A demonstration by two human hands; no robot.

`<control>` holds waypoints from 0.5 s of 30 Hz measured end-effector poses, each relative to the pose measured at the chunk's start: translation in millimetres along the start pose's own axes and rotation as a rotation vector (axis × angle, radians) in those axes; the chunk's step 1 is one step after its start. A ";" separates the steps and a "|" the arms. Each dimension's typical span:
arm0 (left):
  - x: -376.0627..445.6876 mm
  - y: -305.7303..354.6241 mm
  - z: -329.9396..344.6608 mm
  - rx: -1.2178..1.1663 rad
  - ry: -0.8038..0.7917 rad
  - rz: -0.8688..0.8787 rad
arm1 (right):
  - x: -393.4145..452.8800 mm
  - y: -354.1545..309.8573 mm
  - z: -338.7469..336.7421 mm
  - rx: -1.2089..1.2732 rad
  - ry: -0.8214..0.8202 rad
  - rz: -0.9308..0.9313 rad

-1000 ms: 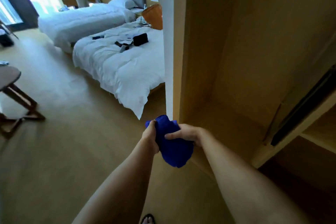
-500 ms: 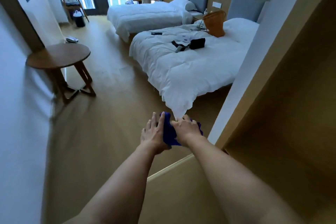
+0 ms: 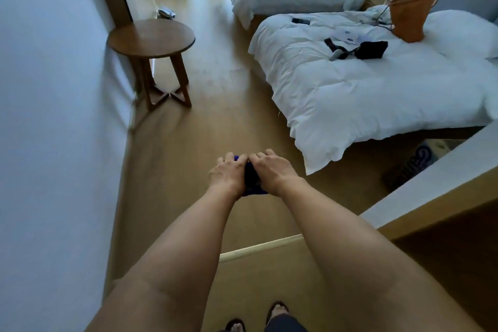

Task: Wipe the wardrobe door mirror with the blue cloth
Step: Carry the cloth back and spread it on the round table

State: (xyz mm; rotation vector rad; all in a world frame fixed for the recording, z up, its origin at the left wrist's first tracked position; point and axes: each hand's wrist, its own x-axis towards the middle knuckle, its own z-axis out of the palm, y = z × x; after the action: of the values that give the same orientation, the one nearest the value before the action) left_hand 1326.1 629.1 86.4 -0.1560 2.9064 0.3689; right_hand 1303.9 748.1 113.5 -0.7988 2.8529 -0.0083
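The blue cloth (image 3: 252, 179) is bunched between both hands out in front of me, and only a dark strip of it shows between the knuckles. My left hand (image 3: 229, 174) grips its left side. My right hand (image 3: 272, 170) grips its right side, fingers curled over the top. The two hands touch at the fingertips, above the wooden floor. The wardrobe's wooden edge (image 3: 436, 210) juts in at the lower right. I cannot make out a mirror surface in this view.
A white wall (image 3: 54, 143) runs close along my left. A round wooden side table (image 3: 151, 38) stands against it ahead. Two white beds lie to the right, the near bed (image 3: 363, 94) with an orange bag (image 3: 409, 16) and small dark items. My feet (image 3: 277, 312) show below.
The view has swung left, away from the wardrobe's inside toward the wall and table. My hands have closed tighter around the cloth, so less of it shows.
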 end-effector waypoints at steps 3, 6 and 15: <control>22.8 -20.4 -9.2 0.015 0.016 -0.083 | 38.2 -8.7 1.0 -0.057 0.012 -0.059; 52.0 -38.2 -18.1 0.012 0.042 -0.165 | 80.7 -11.4 -0.5 -0.091 0.045 -0.121; 178.9 -41.3 -65.7 -0.030 0.100 -0.222 | 220.2 40.6 -33.3 -0.111 0.094 -0.242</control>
State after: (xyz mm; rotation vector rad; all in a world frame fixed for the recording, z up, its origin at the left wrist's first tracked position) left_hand 1144.9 558.5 99.9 -0.5100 2.9404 0.3765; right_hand 1092.3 667.9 106.7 -1.1920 2.8443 0.0825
